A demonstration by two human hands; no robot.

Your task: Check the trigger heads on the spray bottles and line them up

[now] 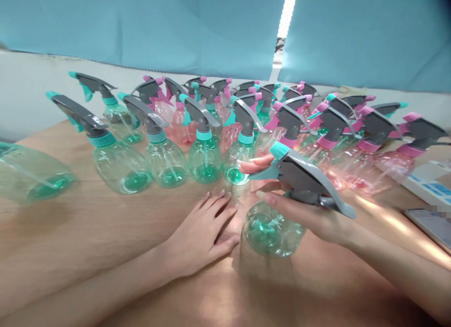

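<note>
Fingers (256,166) on the right hand (310,214) are wrapped around the neck of a green-tinted spray bottle (273,235), thumb along the near side and fingertips poking out on the far side by the teal trigger. So yeah, that hand's got a proper grip, though I can't tell if the trigger is actually being squeezed.

Left hand (199,230) isn't holding anything: palm down on the table (116,256), fingers loosely spread. It's just left of the bottle, thumb tip pointing right at the body, but I can't swear whether they touch.

The bit that matters imo is how the bottle sits relative to those right fingers. The body is below and to the left of the grip, so the long axis runs from the base at lower left up to the gray spray head (310,176) at upper right. The nozzle faces up and left, away from the wearer, and the long gray tail slopes back to the right. Can't tell if the base is touching the table.

Straight past it is a front row of teal-collared bottles (205,162), with pink ones (366,158) to the right and more crowded behind. Phone (431,228) is off at the right edge.
</note>
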